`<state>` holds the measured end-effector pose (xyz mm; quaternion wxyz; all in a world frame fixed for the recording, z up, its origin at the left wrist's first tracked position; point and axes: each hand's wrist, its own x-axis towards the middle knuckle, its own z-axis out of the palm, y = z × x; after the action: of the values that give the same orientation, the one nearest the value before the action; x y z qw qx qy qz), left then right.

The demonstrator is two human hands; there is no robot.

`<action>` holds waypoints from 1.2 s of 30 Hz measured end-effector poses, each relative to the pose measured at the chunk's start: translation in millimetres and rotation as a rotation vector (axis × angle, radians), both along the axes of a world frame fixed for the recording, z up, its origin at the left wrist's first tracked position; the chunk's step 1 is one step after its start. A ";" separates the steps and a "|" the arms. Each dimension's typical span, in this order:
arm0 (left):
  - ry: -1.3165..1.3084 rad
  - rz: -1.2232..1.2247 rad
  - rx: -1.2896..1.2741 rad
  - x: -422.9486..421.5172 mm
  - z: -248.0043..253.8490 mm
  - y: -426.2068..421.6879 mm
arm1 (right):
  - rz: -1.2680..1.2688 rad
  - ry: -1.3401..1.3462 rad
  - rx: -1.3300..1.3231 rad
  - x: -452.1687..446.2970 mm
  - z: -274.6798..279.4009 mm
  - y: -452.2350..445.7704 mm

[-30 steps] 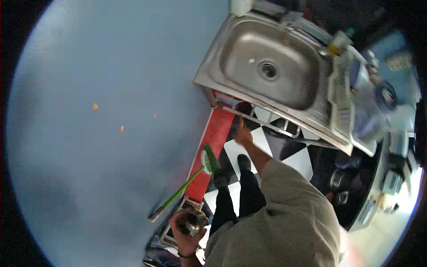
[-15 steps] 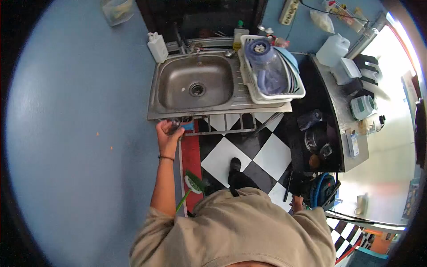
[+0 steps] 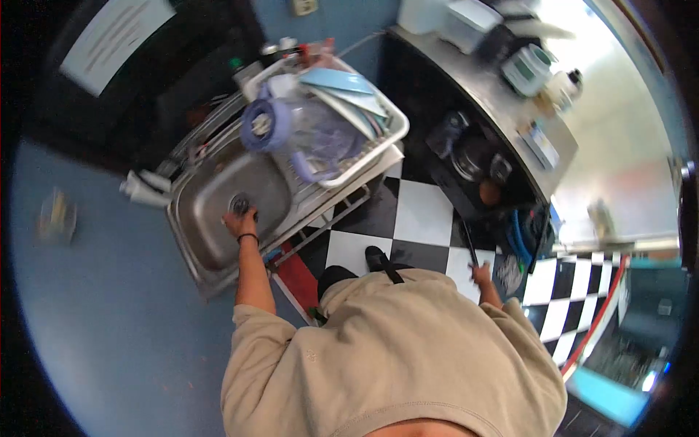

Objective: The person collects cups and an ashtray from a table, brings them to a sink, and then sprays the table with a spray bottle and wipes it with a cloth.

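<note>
Down in the basin of the steel sink (image 3: 191, 251), my left hand (image 3: 240, 221) is curled round a small clear glass beside the drain. The hand and blur hide most of the glass. A dark band circles that wrist. My right hand (image 3: 480, 275) hangs low on the right, fingers loosely apart and nothing visible in them. The end of a thin black rod (image 3: 468, 242) shows right by its fingertips; contact between them is not visible.
A white dish rack (image 3: 397, 130) with a purple-lidded clear jug (image 3: 291, 131) and plates stands right of the basin. A white bottle (image 3: 145, 188) is at its left corner. Containers line the counter (image 3: 480, 80), with pots on a shelf below.
My left hand has moved from beside the floor strip, past the sink's front edge, into the basin with the glass. My right hand has come from near the sink to the right side. The view has turned.
</note>
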<state>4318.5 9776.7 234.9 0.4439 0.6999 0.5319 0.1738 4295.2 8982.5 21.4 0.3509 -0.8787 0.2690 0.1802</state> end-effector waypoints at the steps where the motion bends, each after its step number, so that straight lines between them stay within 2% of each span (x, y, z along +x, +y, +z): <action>1: 0.128 -0.010 0.042 9.3 -12.6 3.5 | 0.011 -0.027 -0.227 19.2 -17.7 -12.5; 2: 0.250 -0.018 0.092 18.6 -33.5 10.8 | 0.092 -0.263 -0.160 36.6 -11.5 -11.8; 3: 0.322 -0.088 0.110 25.6 -51.9 18.9 | 0.038 -0.287 0.074 55.0 81.9 39.2; 4: 0.393 -0.158 0.133 30.4 -69.1 26.3 | -0.024 -0.336 0.137 68.0 167.0 99.5; 5: 0.312 -0.170 0.092 32.5 -92.0 32.9 | 0.012 -0.320 0.118 79.3 212.9 134.1; 6: 0.234 -0.184 0.048 34.3 -107.0 40.2 | 0.016 -0.389 0.234 85.2 254.2 171.5; 7: 0.224 -0.231 0.048 37.0 -104.2 35.6 | 0.072 -0.452 0.237 86.8 291.0 205.8; 9: 0.247 -0.294 0.077 33.8 -111.6 33.3 | 0.084 -0.527 0.361 81.8 332.3 260.6; 10: 0.268 -0.306 0.106 36.3 -125.6 36.3 | 0.114 -0.539 0.355 78.4 345.6 281.6; 12: 0.471 -0.335 0.116 41.3 -136.7 41.0 | 0.175 -0.496 0.258 68.3 383.0 321.1; 15: 0.509 -0.498 0.225 44.7 -179.8 57.9 | 0.203 -0.383 0.206 47.7 377.8 328.5; 18: 0.539 -0.518 0.691 42.8 -245.8 81.6 | 0.105 -0.355 0.133 10.3 363.5 316.0; 21: 0.663 -0.588 0.499 30.7 -183.2 79.9 | -0.053 -0.341 0.128 -31.0 361.7 295.8; 27: 0.713 -0.703 0.679 53.3 -105.2 42.9 | -0.306 -0.404 0.114 -106.5 360.9 212.6; 30: 0.716 -0.796 0.800 57.0 -82.8 -23.7 | -0.375 -0.458 0.103 -147.7 358.6 150.6; 33: 0.734 -0.959 0.861 38.5 -80.9 -116.6 | -0.436 -0.489 0.088 -198.4 343.9 74.9; 36: 0.797 -1.307 0.830 10.6 -89.4 -237.1 | -0.494 -0.499 0.097 -249.9 350.9 -9.4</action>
<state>4329.2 9539.5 145.5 -0.0555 0.9789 0.0330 -0.1940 4045.3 8973.0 372.4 0.4802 -0.7863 0.3706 -0.1176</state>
